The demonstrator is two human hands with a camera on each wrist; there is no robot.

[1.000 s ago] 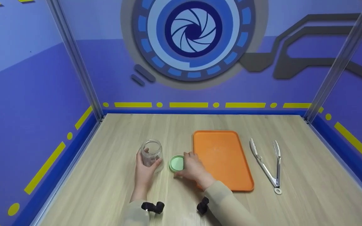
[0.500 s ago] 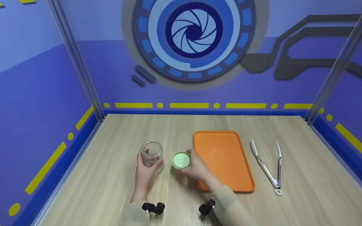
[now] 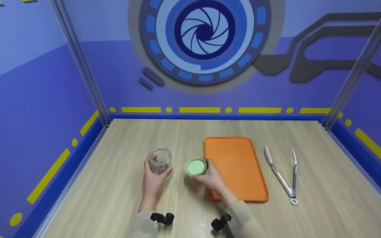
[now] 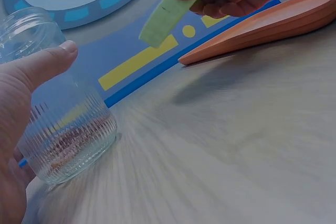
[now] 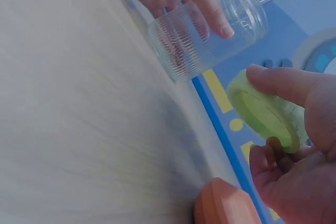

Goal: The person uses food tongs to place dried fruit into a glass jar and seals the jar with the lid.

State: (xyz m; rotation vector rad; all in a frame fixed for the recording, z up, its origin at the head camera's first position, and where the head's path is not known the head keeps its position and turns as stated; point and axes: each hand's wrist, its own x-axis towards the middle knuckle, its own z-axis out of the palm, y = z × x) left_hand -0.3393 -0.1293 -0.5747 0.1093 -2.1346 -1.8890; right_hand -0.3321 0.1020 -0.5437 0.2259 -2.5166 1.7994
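A clear ribbed glass jar point(image 3: 160, 162) without a lid stands upright on the table. Thumb and fingers of my left hand point(image 3: 154, 181) wrap around its side. In the left wrist view, the glass jar point(image 4: 68, 124) looks empty apart from reddish tints through its lower ribs, which may be my fingers. To its right, my right hand point(image 3: 212, 177) grips a round light green lid point(image 3: 195, 167) by the edge, lifted off the table. The right wrist view shows the lid's hollow underside point(image 5: 262, 113), with the thumb on one side and fingertips on the other.
An orange tray point(image 3: 235, 168) lies right of the lid, partly behind my right hand. Farther right, metal tongs point(image 3: 284, 178) lie spread on the wooden table point(image 3: 127, 138). Blue panels point(image 3: 117, 76) enclose the back and sides.
My right hand has picked the green lid up off the table and shifted it slightly right, tilting it. The left hand and the jar have stayed in place.
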